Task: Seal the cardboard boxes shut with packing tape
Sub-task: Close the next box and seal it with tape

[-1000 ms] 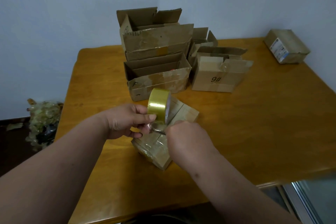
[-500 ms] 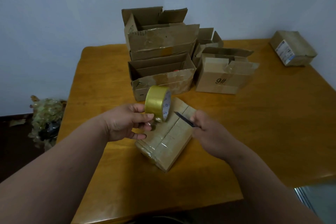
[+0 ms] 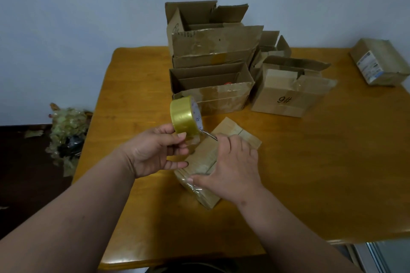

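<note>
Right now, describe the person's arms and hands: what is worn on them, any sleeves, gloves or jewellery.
Both forearms are bare as far as the head view shows, with no sleeve in view. The left hand and right hand wear no gloves. No watch, bracelet or ring shows on the visible sides of the wrists and fingers. The fingernails look short and unpainted.

head cam | looks forward-down, close over hands | wooden table (image 3: 310, 162) fills view
</note>
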### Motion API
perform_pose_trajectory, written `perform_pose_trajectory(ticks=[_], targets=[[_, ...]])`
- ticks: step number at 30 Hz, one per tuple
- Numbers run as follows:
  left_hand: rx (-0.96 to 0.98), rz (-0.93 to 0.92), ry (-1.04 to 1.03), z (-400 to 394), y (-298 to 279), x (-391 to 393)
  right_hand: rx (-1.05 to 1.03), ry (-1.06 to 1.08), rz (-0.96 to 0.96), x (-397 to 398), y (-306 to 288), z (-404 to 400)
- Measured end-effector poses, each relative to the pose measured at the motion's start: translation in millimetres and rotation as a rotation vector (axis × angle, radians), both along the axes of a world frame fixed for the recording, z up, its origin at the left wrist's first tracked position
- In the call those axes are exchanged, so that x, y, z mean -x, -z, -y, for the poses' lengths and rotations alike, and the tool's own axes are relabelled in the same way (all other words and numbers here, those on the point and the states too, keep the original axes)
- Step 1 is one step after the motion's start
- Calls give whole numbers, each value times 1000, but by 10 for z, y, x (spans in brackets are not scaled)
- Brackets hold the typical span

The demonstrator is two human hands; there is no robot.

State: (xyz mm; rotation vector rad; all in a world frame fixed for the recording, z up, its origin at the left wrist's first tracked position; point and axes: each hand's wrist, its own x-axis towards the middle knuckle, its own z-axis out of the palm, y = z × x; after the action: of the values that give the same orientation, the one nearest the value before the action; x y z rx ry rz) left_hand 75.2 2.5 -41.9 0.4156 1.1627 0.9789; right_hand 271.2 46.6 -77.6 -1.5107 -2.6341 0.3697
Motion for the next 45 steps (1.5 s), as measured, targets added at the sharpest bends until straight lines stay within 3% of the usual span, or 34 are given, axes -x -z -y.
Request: perform_pose_trajectory(ticks=[9, 15, 20, 27, 33, 40, 45], targets=[[3, 43, -16, 9, 14, -8, 167, -99, -13, -78, -46, -166], [2, 38, -10, 21, 21, -11, 388, 2, -342, -230, -123, -273], [19, 30, -34, 30, 48, -37, 372, 65, -391, -297, -145, -328], [62, -103, -169, 19, 211, 5, 368, 42, -299, -185, -184, -332], [116, -348, -268, 209, 537, 87, 334, 27, -211, -111, -203, -320], [326, -465, -295, 658, 1057, 108, 243, 25, -126, -96, -162, -310], [236, -566, -282, 851, 1128, 118, 219, 28, -109, -82, -143, -311]])
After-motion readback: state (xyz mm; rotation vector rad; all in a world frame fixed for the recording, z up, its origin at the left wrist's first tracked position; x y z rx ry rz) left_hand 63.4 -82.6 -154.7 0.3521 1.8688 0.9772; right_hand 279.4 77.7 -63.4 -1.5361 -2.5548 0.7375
